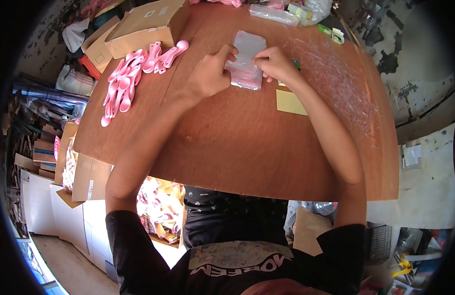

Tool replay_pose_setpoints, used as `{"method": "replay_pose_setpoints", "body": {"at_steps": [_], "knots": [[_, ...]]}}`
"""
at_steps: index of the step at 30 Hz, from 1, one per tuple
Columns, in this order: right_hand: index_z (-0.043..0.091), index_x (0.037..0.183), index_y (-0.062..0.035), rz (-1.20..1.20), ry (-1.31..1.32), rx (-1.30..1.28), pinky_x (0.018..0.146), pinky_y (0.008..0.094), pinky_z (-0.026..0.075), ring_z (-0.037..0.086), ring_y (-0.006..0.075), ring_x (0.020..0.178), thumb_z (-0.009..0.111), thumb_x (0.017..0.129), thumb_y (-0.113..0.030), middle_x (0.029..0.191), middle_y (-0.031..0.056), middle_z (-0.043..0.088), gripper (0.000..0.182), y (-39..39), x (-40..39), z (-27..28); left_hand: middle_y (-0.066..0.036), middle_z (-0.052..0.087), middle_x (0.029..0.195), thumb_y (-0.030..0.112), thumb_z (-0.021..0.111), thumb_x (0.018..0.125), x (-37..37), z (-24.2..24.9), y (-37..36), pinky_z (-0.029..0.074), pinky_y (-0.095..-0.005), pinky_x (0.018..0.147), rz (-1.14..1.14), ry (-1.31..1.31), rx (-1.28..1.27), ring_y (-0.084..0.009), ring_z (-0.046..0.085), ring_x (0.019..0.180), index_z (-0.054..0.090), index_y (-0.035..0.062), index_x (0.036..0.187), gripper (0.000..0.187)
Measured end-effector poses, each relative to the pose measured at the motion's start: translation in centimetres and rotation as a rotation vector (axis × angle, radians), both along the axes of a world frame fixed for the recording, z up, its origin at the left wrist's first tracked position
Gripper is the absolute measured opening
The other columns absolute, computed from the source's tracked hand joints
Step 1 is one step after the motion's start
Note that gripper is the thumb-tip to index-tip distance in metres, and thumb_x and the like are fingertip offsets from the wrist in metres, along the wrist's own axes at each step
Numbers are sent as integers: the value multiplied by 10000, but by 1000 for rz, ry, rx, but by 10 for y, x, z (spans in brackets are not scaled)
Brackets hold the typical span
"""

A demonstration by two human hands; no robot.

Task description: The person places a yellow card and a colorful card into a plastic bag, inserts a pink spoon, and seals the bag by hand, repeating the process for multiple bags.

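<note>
A stack of clear plastic bags (249, 46) lies on the brown wooden table, with pinkish strips along its near end. From the left, my left hand (212, 73) reaches to the stack's edge, its fingers curled in a pinch at the plastic. My right hand (279, 64) pinches at the opposite edge, fingertips close together. Just how much plastic each hand grips is too fine to make out. Under and beside my right wrist lie a yellow card (291, 102) and a small green-and-yellow piece, partly covered by the arm.
Pink plastic measuring spoons (123, 81) are heaped at the table's left, before a cardboard box (146, 27). Thin clear plastic strips (335, 78) spread over the right side. Plastic packs (274, 14) sit at the far edge. Below the table's left edge stands an open carton of packets (161, 206).
</note>
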State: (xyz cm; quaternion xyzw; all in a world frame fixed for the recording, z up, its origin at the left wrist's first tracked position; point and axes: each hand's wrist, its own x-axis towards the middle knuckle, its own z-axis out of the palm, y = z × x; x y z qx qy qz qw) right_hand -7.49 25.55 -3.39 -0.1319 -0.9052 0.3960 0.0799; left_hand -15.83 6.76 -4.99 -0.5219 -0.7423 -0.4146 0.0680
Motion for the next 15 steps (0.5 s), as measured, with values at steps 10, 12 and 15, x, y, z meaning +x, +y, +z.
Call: {"method": "replay_pose_setpoints", "body": {"at_steps": [10,12,15], "knots": [[701,856,-83,-248,479,304,666,377,500,641,261,676,604,797,-179,786,90,680,149,1,27,19,-143,637,1099,52,576,790,10,2,-3,470,-399,886,-25,-133,-187,-312,606,1001,396,75,1318,558],[696,846,-81,-212,551,360,647,380,498,638,267,670,598,810,-163,797,90,676,133,-12,46,27,-121,642,1070,137,594,838,16,5,-5,457,-402,918,8,-107,-120,-298,584,1049,429,47,1301,500],[674,865,-74,-21,622,471,607,361,499,634,267,665,595,820,-95,840,82,651,93,-38,79,28,-138,579,1214,310,584,909,26,14,-13,406,-417,980,-236,-957,-1,-244,555,1118,461,3,1276,494]]}}
